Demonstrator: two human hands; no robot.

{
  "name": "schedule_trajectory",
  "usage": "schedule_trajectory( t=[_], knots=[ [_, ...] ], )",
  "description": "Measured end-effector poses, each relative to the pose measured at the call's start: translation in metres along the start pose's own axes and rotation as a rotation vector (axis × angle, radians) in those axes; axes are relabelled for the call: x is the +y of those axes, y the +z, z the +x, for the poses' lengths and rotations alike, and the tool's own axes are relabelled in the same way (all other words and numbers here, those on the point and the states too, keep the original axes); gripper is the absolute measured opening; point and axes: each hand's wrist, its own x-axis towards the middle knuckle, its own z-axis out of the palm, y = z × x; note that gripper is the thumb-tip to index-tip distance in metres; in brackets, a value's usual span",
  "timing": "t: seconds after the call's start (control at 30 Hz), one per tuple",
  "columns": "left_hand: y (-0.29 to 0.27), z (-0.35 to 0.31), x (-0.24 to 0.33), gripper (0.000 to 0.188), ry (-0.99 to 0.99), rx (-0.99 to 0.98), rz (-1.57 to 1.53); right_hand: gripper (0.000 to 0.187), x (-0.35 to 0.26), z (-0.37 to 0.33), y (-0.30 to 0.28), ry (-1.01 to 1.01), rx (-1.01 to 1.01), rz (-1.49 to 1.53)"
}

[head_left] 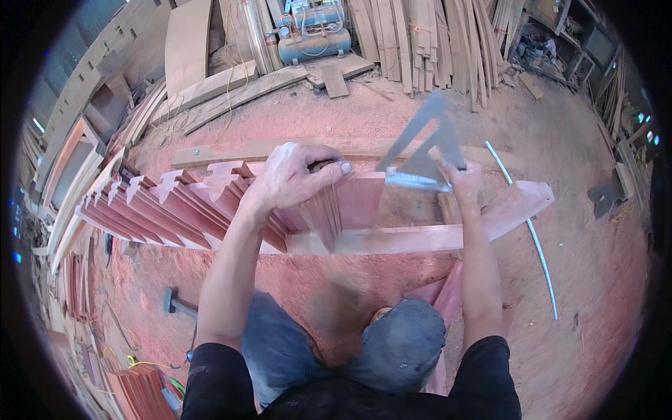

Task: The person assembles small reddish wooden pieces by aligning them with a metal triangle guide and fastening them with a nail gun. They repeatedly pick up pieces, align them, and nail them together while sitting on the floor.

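A long reddish wooden frame lies across in front of me, with several grooved slats set crosswise along its left part. My left hand is closed over the top end of one slat, which stands upright between the frame's boards. Farther right, my right hand grips a triangular metal square by its right corner. The square is smeared by motion and is tilted above the frame's open right part. Its thick edge is near the end of the far board.
A hammer lies on the dusty floor at left. A thin ribbed rod lies at right, partly behind the frame's end. Stacked planks and a blue air compressor stand at the back. Reddish boards lie at lower left.
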Motion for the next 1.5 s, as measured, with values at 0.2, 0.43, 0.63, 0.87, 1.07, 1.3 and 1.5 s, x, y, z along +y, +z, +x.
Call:
schedule_trajectory(
  t=[0.2, 0.43, 0.63, 0.87, 1.07, 1.3, 1.5],
  knots=[
    [0.001, -0.001, -0.001, 0.043, -0.005, 0.003, 0.007, 0.044, 0.065, -0.043, -0.02, -0.023, -0.242, -0.283],
    [0.002, 0.0, -0.003, 0.041, -0.031, -0.017, -0.016, 0.04, 0.038, -0.043, -0.022, 0.002, -0.15, -0.112],
    [0.003, 0.001, -0.004, 0.04, -0.034, -0.024, -0.016, 0.04, 0.019, -0.041, -0.02, 0.004, -0.195, -0.259],
    [0.004, 0.001, -0.004, 0.041, -0.041, -0.012, 0.022, 0.042, 0.059, -0.052, -0.02, -0.214, -0.167, -0.258],
    [0.002, 0.001, -0.003, 0.042, -0.034, -0.025, 0.02, 0.044, 0.06, -0.065, -0.013, -0.097, -0.197, -0.312],
    [0.004, 0.0, -0.003, 0.042, -0.047, -0.012, 0.005, 0.049, 0.05, -0.049, -0.023, -0.054, -0.153, -0.185],
    [0.003, 0.0, -0.003, 0.041, -0.044, -0.012, 0.007, 0.037, 0.049, -0.054, -0.022, -0.281, -0.178, -0.471]
  ],
)
